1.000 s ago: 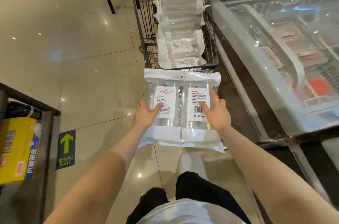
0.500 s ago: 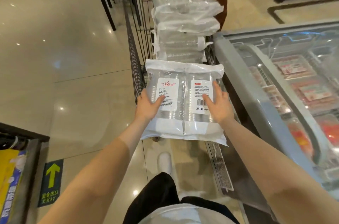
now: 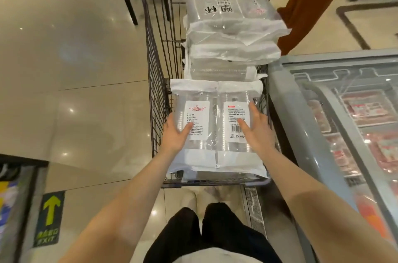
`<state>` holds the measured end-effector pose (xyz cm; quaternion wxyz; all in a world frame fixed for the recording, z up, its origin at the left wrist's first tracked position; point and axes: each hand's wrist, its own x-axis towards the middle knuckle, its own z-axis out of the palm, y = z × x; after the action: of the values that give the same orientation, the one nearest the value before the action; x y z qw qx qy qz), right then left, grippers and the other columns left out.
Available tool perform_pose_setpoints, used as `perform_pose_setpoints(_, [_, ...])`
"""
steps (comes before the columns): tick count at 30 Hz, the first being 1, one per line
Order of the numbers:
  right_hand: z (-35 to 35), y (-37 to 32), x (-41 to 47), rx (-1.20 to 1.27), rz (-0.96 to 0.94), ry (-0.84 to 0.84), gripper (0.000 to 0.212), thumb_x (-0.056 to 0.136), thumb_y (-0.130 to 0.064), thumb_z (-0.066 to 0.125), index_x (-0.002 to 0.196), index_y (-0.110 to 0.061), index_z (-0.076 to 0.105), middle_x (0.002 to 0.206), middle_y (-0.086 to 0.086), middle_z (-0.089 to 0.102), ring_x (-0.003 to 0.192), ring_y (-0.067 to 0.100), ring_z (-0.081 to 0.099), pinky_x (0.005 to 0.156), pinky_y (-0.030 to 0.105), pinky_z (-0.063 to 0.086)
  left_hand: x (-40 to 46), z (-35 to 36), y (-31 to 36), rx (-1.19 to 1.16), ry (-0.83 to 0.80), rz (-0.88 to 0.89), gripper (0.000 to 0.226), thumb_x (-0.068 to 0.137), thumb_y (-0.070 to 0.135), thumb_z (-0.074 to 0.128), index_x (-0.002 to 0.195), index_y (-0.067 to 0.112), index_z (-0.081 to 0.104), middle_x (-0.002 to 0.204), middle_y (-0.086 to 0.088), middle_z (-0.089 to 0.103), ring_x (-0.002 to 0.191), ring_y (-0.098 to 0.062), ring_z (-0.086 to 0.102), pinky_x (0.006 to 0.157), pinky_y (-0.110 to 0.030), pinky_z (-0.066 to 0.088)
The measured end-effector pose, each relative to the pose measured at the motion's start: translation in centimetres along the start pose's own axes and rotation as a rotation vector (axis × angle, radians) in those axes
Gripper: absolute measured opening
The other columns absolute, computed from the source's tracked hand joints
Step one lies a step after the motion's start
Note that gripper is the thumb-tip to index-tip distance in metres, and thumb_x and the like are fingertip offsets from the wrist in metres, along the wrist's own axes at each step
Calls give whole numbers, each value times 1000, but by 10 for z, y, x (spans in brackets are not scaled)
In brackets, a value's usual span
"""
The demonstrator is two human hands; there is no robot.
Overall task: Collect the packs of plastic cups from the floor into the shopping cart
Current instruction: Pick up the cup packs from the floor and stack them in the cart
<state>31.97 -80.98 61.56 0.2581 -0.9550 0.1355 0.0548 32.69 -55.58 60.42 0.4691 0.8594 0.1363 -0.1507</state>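
Note:
A clear pack of plastic cups [image 3: 216, 125] with two white labels lies flat over the near end of the black wire shopping cart [image 3: 156, 99]. My left hand [image 3: 175, 133] grips its left edge, thumb on top. My right hand [image 3: 256, 131] holds its right side, fingers spread over the right label. Beyond it in the cart, several more packs of cups [image 3: 231, 32] are piled in a stack. The floor around the cart shows no packs.
A glass-topped chest freezer [image 3: 336, 125] runs close along the cart's right side. Another person's legs [image 3: 301, 10] stand at the cart's far right corner. A dark shelf unit [image 3: 19, 193] is at the lower left, beside a green exit arrow sticker [image 3: 50, 217] on the tiled floor.
I have stepped closer and carried the pack forward and down, from in front of the cart to over its near end. Both hands keep the same hold.

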Motion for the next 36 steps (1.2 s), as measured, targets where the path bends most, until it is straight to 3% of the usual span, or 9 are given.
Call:
perform_pose_setpoints(2, [11,8,10,-40,-1,-63,68,93,-53,44,148,-38,7,136,15,40,114,34,51,84,45,47,12,11,-9,13,-17,-76,99,74,72,55,150,24,15,150,-8,35,135,-31,38,109,-55,34])
perform_pose_setpoints(6, [37,26,9,-166,22,-203,72,95,-48,46,152,-26,7,149,14,23,126,34,40,89,44,47,23,32,-18,110,-56,-197,98,81,62,57,152,26,1,158,-11,17,141,-36,27,111,-56,29])
perform_pose_setpoints(11, [40,29,12,-168,16,-212,71,94,-48,48,151,-25,12,152,13,18,133,32,32,90,44,46,27,39,-28,54,-36,-205,95,81,61,60,150,25,6,154,-15,25,140,-35,29,110,-55,32])
perform_pose_setpoints(14, [35,27,17,-204,-18,-202,73,93,-47,49,151,-21,14,155,15,13,139,32,22,99,44,41,23,36,-24,77,-45,-194,96,85,57,59,152,18,2,156,-15,20,141,-34,25,113,-51,29])
perform_pose_setpoints(17, [29,14,28,-243,-85,-151,71,94,-45,48,151,-15,17,158,15,10,143,30,13,110,45,32,21,26,-19,175,-26,-181,88,88,57,53,151,14,10,152,-18,25,136,-35,33,109,-48,34])
perform_pose_setpoints(21, [26,-16,50,-257,-257,-138,66,96,-43,45,150,-15,20,157,12,15,146,29,10,117,49,21,17,4,-9,235,80,-117,75,95,48,47,151,9,15,153,-16,24,135,-33,37,108,-44,35])
perform_pose_setpoints(26, [43,-72,51,-248,-495,-227,64,96,-41,46,150,-14,22,155,14,23,142,29,19,113,46,23,-18,-29,-11,244,209,-48,66,96,45,45,151,16,21,149,-6,32,122,-22,50,100,-38,42])
perform_pose_setpoints(29, [60,-111,39,-263,-673,-282,64,96,-40,47,148,-12,25,151,14,29,139,30,26,111,45,27,-48,-45,-23,315,274,-11,63,97,48,42,148,15,27,146,-5,35,126,-20,45,103,-36,40])
perform_pose_setpoints(36, [99,-203,-29,-336,-1059,-372,62,95,-42,47,147,-13,28,144,11,40,132,25,36,105,40,37,-142,-99,-92,312,581,-293,62,96,48,45,147,17,29,145,-3,37,128,-23,42,103,-39,38])
